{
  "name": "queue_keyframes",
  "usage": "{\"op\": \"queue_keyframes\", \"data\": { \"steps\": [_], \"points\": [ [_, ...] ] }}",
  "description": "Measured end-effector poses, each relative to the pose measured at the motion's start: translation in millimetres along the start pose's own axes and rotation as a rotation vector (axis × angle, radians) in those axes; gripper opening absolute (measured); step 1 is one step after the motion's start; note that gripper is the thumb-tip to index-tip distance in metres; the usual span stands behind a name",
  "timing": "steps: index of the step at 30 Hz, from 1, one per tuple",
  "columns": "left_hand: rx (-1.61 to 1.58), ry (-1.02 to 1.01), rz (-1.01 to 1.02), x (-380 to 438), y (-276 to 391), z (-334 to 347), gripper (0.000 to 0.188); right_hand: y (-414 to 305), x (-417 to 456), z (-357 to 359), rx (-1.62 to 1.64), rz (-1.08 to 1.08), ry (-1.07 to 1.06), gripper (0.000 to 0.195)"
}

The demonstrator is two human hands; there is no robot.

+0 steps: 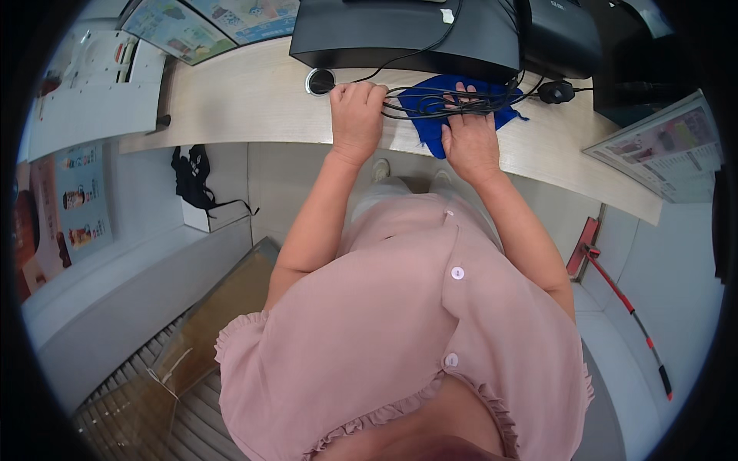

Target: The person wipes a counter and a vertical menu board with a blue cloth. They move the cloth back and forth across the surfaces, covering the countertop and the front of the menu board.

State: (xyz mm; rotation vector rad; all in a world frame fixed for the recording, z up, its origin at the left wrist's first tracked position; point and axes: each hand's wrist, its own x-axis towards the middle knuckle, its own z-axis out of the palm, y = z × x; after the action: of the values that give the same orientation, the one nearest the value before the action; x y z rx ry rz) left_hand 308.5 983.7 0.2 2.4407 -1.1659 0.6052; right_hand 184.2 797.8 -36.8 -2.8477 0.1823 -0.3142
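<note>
My left hand (358, 118) is closed around one end of a looped bundle of black cables (424, 109), above the front part of the wooden desk. The loops stretch to the right, over a blue cloth (426, 138) spread on the desk. My right hand (474, 141) lies flat on that cloth with its fingers apart. Cables pass across these fingers, and the fingertips show beyond them. Just left of my left hand is a round cable hole (320, 81) with a pale rim, and a thin cable runs from near it up over a black box-shaped device (403, 43).
Behind the cables stand a smaller black device (556, 37) and a black plug (556, 92). A menu stand (663, 150) is at the right. Lower right, a red-handled mop (620, 294) leans. On the left are a white panel (98, 98) and a black bag (193, 178) on a box.
</note>
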Motion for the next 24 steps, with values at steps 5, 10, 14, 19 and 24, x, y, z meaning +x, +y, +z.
{"op": "queue_keyframes", "data": {
  "steps": [5,10,14,19,24],
  "points": [
    [-0.125,-0.032,0.105,7,-9,-11,0.022,-22,1,9,-0.052,0.135,0.009,0.059],
    [-0.256,-0.037,0.214,3,-22,-18,0.033,-56,18,23,-0.038,0.186,0.047,0.063],
    [-0.353,-0.052,0.307,4,-34,-23,0.038,-82,33,43,-0.038,0.178,0.129,0.061],
    [-0.419,-0.09,0.376,7,-43,-27,0.035,-111,49,54,-0.09,0.21,0.154,0.06],
    [-0.413,-0.09,0.43,10,-49,-25,0.033,-143,64,47,-0.222,0.18,0.102,0.057]
  ]
}}
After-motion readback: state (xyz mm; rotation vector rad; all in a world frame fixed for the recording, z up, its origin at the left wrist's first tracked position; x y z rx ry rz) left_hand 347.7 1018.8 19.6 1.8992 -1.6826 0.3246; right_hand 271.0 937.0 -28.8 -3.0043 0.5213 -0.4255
